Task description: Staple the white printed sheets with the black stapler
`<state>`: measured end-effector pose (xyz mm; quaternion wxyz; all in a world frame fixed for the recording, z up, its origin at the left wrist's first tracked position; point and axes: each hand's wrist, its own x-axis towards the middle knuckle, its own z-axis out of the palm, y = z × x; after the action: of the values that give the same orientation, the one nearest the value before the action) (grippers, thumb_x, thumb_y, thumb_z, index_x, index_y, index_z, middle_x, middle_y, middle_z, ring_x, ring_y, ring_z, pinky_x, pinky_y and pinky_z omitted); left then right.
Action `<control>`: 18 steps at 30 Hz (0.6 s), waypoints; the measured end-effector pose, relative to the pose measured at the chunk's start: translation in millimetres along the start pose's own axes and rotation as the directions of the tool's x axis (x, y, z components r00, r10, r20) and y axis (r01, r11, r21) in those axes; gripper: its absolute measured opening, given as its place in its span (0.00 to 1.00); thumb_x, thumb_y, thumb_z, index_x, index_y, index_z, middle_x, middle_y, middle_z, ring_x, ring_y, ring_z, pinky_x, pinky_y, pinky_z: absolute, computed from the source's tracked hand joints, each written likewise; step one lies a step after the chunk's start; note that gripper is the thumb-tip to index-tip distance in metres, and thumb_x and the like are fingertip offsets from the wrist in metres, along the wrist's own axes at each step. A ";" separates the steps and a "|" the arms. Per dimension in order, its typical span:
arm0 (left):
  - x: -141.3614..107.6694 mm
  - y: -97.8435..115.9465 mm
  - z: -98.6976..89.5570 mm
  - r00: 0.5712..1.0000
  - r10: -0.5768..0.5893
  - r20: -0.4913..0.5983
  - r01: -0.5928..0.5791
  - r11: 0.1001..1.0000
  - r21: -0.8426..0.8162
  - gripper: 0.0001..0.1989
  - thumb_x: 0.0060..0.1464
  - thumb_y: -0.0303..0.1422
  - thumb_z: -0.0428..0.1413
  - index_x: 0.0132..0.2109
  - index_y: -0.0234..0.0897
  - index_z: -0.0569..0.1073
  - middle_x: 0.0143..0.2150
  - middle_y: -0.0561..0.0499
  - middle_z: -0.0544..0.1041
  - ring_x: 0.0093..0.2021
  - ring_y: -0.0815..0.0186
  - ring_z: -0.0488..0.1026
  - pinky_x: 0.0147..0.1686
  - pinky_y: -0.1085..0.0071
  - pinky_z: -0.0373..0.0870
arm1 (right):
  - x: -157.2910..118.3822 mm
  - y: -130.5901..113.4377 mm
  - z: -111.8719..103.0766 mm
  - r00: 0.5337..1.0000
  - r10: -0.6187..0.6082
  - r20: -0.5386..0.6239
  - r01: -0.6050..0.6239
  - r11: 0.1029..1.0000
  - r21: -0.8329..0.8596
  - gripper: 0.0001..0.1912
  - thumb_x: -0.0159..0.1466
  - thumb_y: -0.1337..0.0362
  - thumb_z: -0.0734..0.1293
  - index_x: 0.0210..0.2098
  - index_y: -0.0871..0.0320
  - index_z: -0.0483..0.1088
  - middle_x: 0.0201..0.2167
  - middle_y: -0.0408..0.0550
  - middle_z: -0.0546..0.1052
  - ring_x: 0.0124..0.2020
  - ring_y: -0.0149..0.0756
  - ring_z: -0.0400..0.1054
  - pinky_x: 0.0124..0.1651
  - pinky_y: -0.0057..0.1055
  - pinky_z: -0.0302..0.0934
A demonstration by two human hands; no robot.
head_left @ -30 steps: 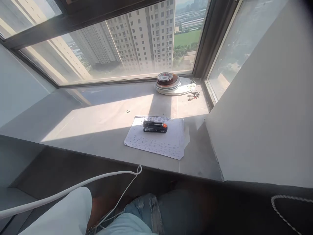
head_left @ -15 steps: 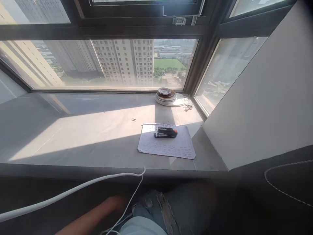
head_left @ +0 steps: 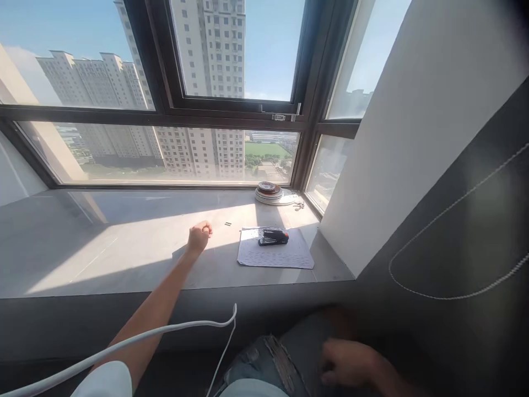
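Denim [head_left: 256, 361] covers the lap, the blurred right hand [head_left: 349, 361] beside it, fingers curled; I cannot tell whether it holds anything. On the stone sill [head_left: 136, 237] lie written sheets [head_left: 275, 257], likely thin, floppy and easily creased, best pinched by a near corner. On their far half sits a black stapler [head_left: 273, 237] with an orange end; it looks stiff, compact and moderately weighty, so a grip around mid-body should suit, though smooth casing may slide. The left hand [head_left: 199, 237] is bent into a loose fist, its contents hidden, near two small strips [head_left: 227, 224] that would want fingertips. Farther off are keys [head_left: 299, 206], then stacked plates [head_left: 268, 196], probably brittle and slick, better supported from underneath.
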<state>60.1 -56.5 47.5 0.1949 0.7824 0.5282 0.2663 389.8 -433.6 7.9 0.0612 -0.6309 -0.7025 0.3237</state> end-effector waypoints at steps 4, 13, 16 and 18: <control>47.3 15.5 44.5 0.994 0.056 -0.092 -0.043 0.990 0.133 0.15 0.67 0.32 0.51 0.57 0.40 0.76 0.61 0.43 0.78 0.62 0.51 0.73 0.61 0.57 0.66 | 33.8 -27.8 -53.1 0.954 -0.297 -0.049 0.300 0.921 0.248 0.10 0.71 0.58 0.69 0.35 0.50 0.81 0.32 0.43 0.82 0.34 0.38 0.75 0.40 0.34 0.67; 68.5 1.5 77.7 0.990 0.130 0.046 -0.137 0.960 0.242 0.21 0.65 0.30 0.52 0.61 0.47 0.79 0.65 0.45 0.78 0.68 0.48 0.67 0.68 0.49 0.62 | 208.2 22.8 -120.7 0.683 -0.146 -0.715 0.307 0.947 0.099 0.25 0.64 0.56 0.75 0.58 0.52 0.73 0.59 0.55 0.75 0.58 0.50 0.68 0.53 0.43 0.68; 73.5 1.0 79.9 0.987 0.157 0.043 -0.163 0.956 0.246 0.18 0.67 0.28 0.51 0.55 0.41 0.82 0.62 0.41 0.79 0.63 0.48 0.70 0.64 0.52 0.64 | 234.6 42.8 -119.2 0.754 -0.186 -0.630 0.325 0.939 0.111 0.24 0.63 0.60 0.75 0.58 0.54 0.72 0.58 0.54 0.76 0.59 0.49 0.68 0.61 0.45 0.64; 76.5 1.2 81.4 0.986 0.167 0.031 -0.169 0.956 0.239 0.16 0.68 0.27 0.50 0.52 0.37 0.82 0.59 0.40 0.80 0.61 0.50 0.71 0.62 0.56 0.65 | 238.9 48.8 -112.8 0.753 -0.183 -0.632 0.317 0.943 0.104 0.20 0.64 0.62 0.75 0.54 0.55 0.73 0.53 0.53 0.78 0.56 0.48 0.70 0.62 0.46 0.63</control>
<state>134.6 12.3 0.7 0.0779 0.8437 0.4872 0.2115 440.0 -170.1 -6.8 0.3933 -0.5915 -0.6854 0.1605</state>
